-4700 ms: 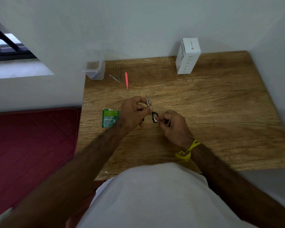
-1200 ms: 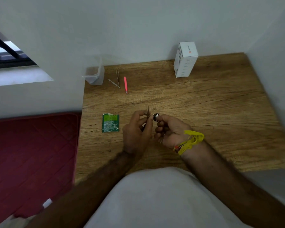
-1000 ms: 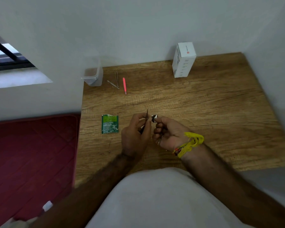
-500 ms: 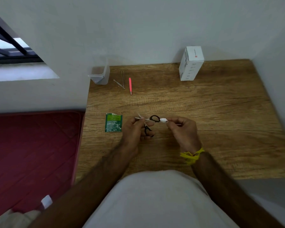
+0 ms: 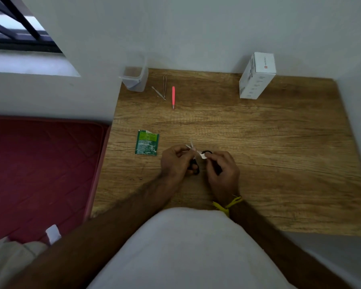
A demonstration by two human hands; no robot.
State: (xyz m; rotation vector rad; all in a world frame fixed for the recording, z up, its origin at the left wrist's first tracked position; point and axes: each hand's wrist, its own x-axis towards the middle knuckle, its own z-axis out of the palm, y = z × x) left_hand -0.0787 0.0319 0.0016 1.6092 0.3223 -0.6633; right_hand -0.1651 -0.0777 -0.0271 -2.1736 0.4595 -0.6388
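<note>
Small scissors (image 5: 206, 152) with black handle loops are held just above the wooden table (image 5: 279, 142), their blades slightly parted and pointing up and left. My left hand (image 5: 174, 161) grips them around the pivot and the lower loop. My right hand (image 5: 223, 172), with a yellow thread on its wrist, pinches a small white piece (image 5: 203, 156) against the scissors beside the upper loop. My fingers hide much of the scissors.
A torn green sachet (image 5: 147, 142) lies left of my hands. At the back lie pink tweezers (image 5: 173, 97), metal tweezers (image 5: 164, 86) and a thin metal tool (image 5: 158, 93), beside a clear plastic container (image 5: 134, 78). A white box (image 5: 256, 76) stands back right. A red mattress (image 5: 40, 163) borders the table's left edge.
A second ago the scissors stood upright between my hands; they now lie flatter with blades to the left. My right hand has turned palm down and shifted its pinch toward the upper loop.
</note>
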